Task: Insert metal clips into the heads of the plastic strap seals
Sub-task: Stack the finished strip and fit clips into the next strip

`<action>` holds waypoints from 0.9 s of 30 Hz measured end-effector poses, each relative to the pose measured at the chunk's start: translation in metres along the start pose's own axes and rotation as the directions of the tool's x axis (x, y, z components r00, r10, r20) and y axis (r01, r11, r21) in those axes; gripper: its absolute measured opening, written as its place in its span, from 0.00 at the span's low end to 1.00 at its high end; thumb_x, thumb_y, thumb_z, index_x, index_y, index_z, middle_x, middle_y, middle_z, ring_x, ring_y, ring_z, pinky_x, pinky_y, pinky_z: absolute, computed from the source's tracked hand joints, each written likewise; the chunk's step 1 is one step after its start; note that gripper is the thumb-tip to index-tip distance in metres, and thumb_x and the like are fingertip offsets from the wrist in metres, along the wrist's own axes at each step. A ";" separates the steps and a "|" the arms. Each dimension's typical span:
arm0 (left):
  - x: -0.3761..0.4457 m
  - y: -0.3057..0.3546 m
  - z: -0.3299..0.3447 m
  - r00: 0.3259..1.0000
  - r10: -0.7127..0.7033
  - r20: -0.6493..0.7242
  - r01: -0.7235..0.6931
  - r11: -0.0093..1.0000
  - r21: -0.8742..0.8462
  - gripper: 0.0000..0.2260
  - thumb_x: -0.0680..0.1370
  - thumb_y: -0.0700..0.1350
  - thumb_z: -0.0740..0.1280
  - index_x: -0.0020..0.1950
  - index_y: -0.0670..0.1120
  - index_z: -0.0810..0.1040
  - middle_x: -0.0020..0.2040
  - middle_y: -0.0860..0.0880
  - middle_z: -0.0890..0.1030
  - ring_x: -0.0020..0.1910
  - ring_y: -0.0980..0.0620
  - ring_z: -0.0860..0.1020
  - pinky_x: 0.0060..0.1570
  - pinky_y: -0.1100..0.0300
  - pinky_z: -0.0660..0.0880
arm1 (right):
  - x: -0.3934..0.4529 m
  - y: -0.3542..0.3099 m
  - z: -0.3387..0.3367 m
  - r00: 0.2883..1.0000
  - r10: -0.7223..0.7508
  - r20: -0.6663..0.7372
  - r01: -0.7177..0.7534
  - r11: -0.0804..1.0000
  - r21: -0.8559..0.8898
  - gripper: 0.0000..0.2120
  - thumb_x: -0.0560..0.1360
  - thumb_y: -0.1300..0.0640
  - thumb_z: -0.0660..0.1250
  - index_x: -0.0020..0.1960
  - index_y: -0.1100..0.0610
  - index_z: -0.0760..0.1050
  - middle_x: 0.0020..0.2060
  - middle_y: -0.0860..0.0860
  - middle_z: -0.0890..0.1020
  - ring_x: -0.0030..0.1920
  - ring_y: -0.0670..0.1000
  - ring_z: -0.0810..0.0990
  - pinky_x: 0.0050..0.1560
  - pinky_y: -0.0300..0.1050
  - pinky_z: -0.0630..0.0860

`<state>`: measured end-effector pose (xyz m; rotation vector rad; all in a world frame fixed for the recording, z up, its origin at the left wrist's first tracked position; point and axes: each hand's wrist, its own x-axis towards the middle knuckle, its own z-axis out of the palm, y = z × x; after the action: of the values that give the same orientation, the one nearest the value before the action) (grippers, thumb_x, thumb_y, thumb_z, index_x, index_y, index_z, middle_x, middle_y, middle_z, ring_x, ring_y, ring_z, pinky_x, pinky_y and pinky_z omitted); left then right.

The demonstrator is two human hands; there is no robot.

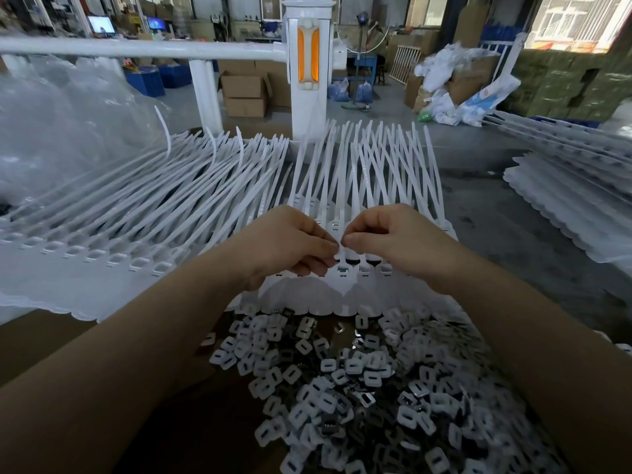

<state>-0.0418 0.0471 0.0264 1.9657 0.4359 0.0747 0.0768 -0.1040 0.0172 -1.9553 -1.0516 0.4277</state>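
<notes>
A fan of white plastic strap seals [359,172] lies in front of me, their heads [364,268] in a row toward me. My left hand [290,244] and my right hand [393,237] meet over that row, fingertips pinched together at one head. Whatever they pinch is too small to make out. Several heads beside them show dark or metallic inserts. Below my wrists lies a heap of small white and metal clips [359,378] on brown cardboard.
A second sheet of strap seals [119,213] spreads to the left with empty square heads. More seal sheets [574,186] are stacked at right. A white post with an orange panel [307,59] and a rail [136,49] stand behind. Clear plastic bags [61,121] pile at left.
</notes>
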 end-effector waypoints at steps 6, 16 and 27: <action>-0.003 0.003 0.000 1.000 -0.019 0.010 0.019 1.000 -0.015 0.02 0.74 0.42 0.74 0.44 0.44 0.84 0.38 0.48 0.86 0.36 0.55 0.84 0.33 0.68 0.76 | -0.002 -0.003 0.000 0.999 0.002 0.036 -0.002 1.000 0.002 0.03 0.75 0.53 0.70 0.43 0.48 0.82 0.39 0.44 0.84 0.41 0.42 0.82 0.47 0.43 0.78; -0.002 0.003 -0.001 0.999 -0.030 0.018 0.030 0.999 -0.022 0.03 0.74 0.42 0.73 0.44 0.43 0.84 0.38 0.48 0.86 0.36 0.56 0.83 0.33 0.67 0.77 | -0.003 -0.006 0.000 0.997 0.024 0.078 -0.020 0.999 -0.050 0.04 0.75 0.51 0.70 0.43 0.50 0.82 0.41 0.51 0.85 0.43 0.53 0.83 0.43 0.48 0.78; 0.006 -0.009 0.000 0.986 0.161 -0.044 -0.123 0.881 0.456 0.04 0.74 0.46 0.74 0.41 0.54 0.83 0.33 0.59 0.82 0.32 0.66 0.79 0.32 0.71 0.72 | -0.001 0.003 0.007 0.995 0.102 0.002 -0.100 0.975 -0.198 0.05 0.74 0.53 0.71 0.40 0.51 0.81 0.37 0.47 0.84 0.41 0.48 0.83 0.46 0.48 0.80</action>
<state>-0.0384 0.0525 0.0178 2.4630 0.3832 0.1585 0.0735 -0.1016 0.0108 -2.1924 -1.0388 0.4036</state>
